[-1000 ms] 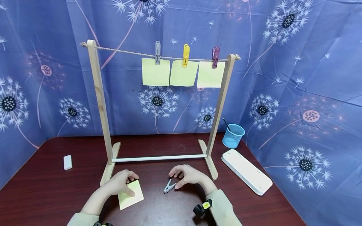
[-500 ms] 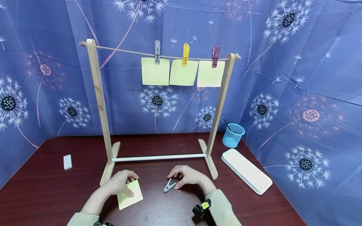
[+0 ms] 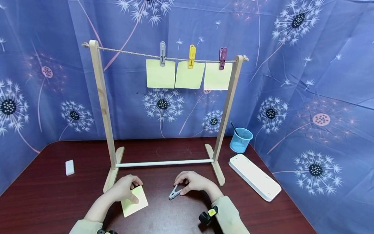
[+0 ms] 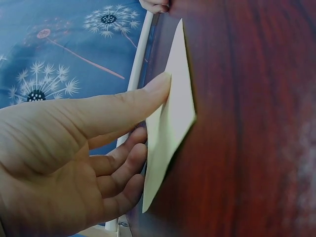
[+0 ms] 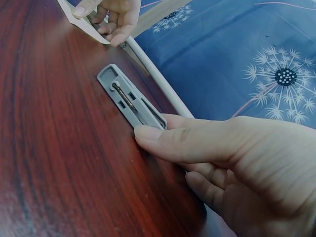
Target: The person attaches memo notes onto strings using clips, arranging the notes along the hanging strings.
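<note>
My left hand (image 3: 124, 190) pinches a yellow sticky note (image 3: 137, 203) between thumb and fingers, low over the table; in the left wrist view the note (image 4: 170, 118) bends slightly under the thumb. To the right, my right hand (image 3: 194, 182) holds a grey clothespin (image 3: 174, 193) by its handle ends, thumb on one and fingers on the other. Its metal spring shows in the right wrist view, where the clothespin (image 5: 129, 98) points toward the left hand. Behind both hands, a wooden rack (image 3: 102, 94) carries a rope (image 3: 125, 52) with three yellow notes (image 3: 160, 74) hanging from it.
A grey, a yellow (image 3: 192, 57) and a purple clothespin (image 3: 223, 58) hold the hanging notes. On the right lie a white case (image 3: 254, 177) and a blue mesh pen cup (image 3: 241, 141). A white eraser-like block (image 3: 69, 167) lies at left on the dark table (image 3: 43, 201).
Almost nothing differs. Both hands stay in place with the note and the clothespin; the view has shifted by a few pixels.
</note>
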Available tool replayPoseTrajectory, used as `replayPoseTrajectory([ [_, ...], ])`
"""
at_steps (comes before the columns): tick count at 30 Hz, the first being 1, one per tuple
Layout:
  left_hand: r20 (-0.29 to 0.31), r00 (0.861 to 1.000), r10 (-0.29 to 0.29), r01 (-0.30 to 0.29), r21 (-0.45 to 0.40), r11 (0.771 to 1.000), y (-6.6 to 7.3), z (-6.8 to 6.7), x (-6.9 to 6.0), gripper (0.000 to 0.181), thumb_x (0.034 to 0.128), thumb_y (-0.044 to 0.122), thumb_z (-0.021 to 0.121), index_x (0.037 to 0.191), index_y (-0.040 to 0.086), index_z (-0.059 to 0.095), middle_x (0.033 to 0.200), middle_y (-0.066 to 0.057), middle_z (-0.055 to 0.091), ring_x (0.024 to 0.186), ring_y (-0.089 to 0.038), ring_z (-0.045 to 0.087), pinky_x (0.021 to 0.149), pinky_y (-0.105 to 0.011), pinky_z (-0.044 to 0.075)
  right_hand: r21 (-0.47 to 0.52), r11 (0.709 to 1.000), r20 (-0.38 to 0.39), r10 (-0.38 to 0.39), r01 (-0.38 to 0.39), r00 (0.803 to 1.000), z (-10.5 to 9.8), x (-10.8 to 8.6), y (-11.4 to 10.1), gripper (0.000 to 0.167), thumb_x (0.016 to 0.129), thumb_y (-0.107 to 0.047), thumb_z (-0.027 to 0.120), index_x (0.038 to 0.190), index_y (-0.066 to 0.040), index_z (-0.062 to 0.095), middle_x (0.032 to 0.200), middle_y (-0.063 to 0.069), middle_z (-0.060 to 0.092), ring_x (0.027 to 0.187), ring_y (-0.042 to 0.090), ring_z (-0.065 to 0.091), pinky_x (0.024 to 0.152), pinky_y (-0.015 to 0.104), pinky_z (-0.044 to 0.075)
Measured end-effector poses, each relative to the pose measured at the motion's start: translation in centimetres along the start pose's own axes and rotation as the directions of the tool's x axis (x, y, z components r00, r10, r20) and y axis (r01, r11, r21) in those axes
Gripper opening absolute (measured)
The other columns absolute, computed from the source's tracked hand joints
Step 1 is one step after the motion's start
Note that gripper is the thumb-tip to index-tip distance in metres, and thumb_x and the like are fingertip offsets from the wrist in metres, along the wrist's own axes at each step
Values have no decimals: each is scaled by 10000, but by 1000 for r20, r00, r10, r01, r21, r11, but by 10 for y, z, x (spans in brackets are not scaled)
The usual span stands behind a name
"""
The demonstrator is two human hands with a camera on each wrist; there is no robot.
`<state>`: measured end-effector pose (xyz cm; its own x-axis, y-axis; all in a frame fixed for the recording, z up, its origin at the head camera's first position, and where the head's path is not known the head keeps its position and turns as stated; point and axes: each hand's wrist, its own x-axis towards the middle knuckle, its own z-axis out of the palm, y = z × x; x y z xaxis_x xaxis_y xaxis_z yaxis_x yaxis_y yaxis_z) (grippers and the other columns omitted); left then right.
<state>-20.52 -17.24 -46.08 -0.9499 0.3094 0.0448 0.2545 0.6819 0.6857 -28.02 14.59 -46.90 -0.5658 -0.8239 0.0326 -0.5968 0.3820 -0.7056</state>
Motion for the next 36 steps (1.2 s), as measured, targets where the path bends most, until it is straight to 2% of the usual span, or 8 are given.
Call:
replayPoseTrajectory([
  [4, -22, 999, -29, 30, 7, 1000, 0, 1, 0, 522, 485, 20, 928, 899, 58, 613, 856, -27, 597, 794, -149, 547, 682, -252, 450, 4, 1000, -3, 3, -3, 1000, 0, 0, 0, 336, 771, -119, 816, 1089, -56, 729, 1147, 86, 673, 938, 52, 545, 818, 205, 464],
  [7, -22, 999, -25, 26, 17, 1000, 0, 2, 1, 529, 493, 23, 928, 896, 58, 588, 838, -18, 603, 787, -141, 546, 680, -258, 443, 0, 1000, -6, 0, 0, 1000, 0, 0, 0, 335, 771, -119, 815, 1088, -53, 729, 1145, 88, 674, 937, 53, 546, 817, 205, 465],
  [11, -21, 999, -27, 28, 7, 1000, 1, 2, 0, 554, 489, 15, 925, 937, 53, 602, 842, -25, 607, 785, -144, 541, 684, -271, 440, -5, 1000, -10, -1, 1, 1000, 0, -1, 1, 334, 770, -116, 814, 1086, -52, 729, 1143, 89, 675, 937, 44, 544, 817, 204, 467],
  [15, -19, 998, -64, 64, 3, 998, 2, 1, 0, 556, 489, 13, 924, 958, 48, 628, 835, -33, 615, 772, -143, 544, 677, -268, 443, -1, 1000, -9, 1, -1, 1000, 0, -1, 1, 334, 770, -117, 814, 1086, -50, 728, 1144, 90, 674, 937, 37, 542, 817, 203, 468],
  [23, -52, 990, -127, 130, 45, 991, 5, 1, -3, 401, 494, 58, 926, 766, 44, 632, 688, 2, 580, 633, -127, 502, 586, -247, 416, -8, 1000, -8, -4, 4, 1000, 0, -1, 1, 333, 771, -121, 815, 1084, -51, 727, 1147, 87, 675, 945, 49, 550, 821, 207, 470],
  [30, -57, 989, -133, 137, 67, 988, 4, 0, -5, 353, 523, 116, 926, 697, 65, 622, 614, 23, 537, 581, -126, 475, 544, -248, 386, -5, 1000, -4, 0, 0, 1000, 0, 0, 0, 329, 777, -121, 811, 1086, -49, 727, 1152, 90, 674, 943, 49, 549, 826, 207, 468],
  [33, -52, 988, -148, 151, 58, 987, 2, -1, -4, 347, 540, 135, 924, 699, 69, 623, 603, 17, 515, 576, -126, 469, 536, -244, 380, -2, 1000, -3, 1, -1, 1000, 0, 0, 1, 327, 776, -125, 812, 1082, -50, 727, 1148, 90, 676, 943, 43, 546, 825, 207, 468],
  [36, -29, 991, -130, 131, 28, 991, -1, -3, -4, 323, 580, 131, 910, 734, 51, 638, 620, 18, 541, 581, -119, 487, 533, -239, 395, 15, 1000, -2, 12, -12, 1000, -1, -1, 1, 323, 782, -127, 808, 1083, -48, 723, 1138, 94, 679, 951, 50, 547, 830, 211, 475],
])
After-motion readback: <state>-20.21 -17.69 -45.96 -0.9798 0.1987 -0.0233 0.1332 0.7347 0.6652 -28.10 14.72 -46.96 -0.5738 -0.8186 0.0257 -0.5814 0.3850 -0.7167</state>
